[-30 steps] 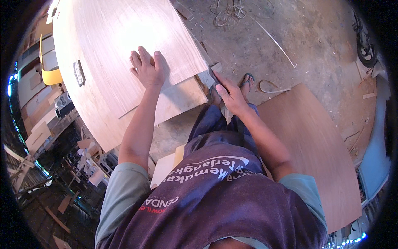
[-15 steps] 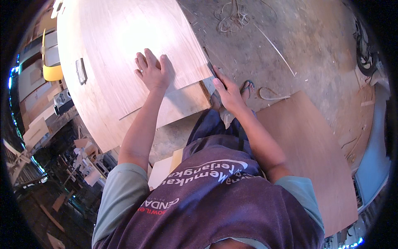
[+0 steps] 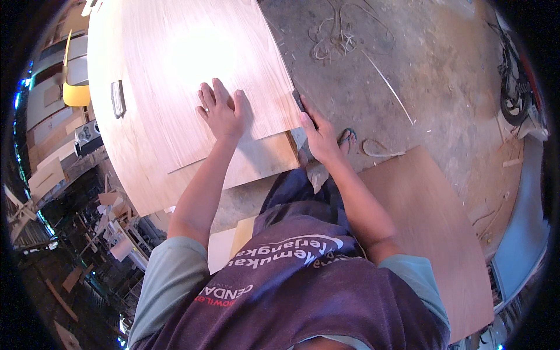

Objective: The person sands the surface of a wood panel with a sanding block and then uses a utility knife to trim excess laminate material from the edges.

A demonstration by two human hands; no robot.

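Observation:
A pale wood-grained sheet (image 3: 157, 128) lies in front of me on top of a light wooden panel (image 3: 256, 163). My left hand (image 3: 224, 119) rests palm down on the sheet, fingers spread, a ring on one of them. At the sheet's right edge, near its near corner, my right hand (image 3: 318, 134) is closed around a dark, narrow tool (image 3: 298, 100). That tool lies along the edge; its exact kind is hidden by my fingers. Bright glare covers the sheet beyond my left hand.
A slim dark and silver object (image 3: 118, 99) lies on the panel's left side. Left of it are a yellow curved piece (image 3: 76, 95) and a grey box-like device (image 3: 88, 134). A brown board (image 3: 420, 233) lies at right. Tangled strips (image 3: 335, 41) lie on the concrete floor.
My right hand and the tool have shifted slightly nearer along the sheet's edge. The left hand stays flat on the sheet. The whole view has moved a little.

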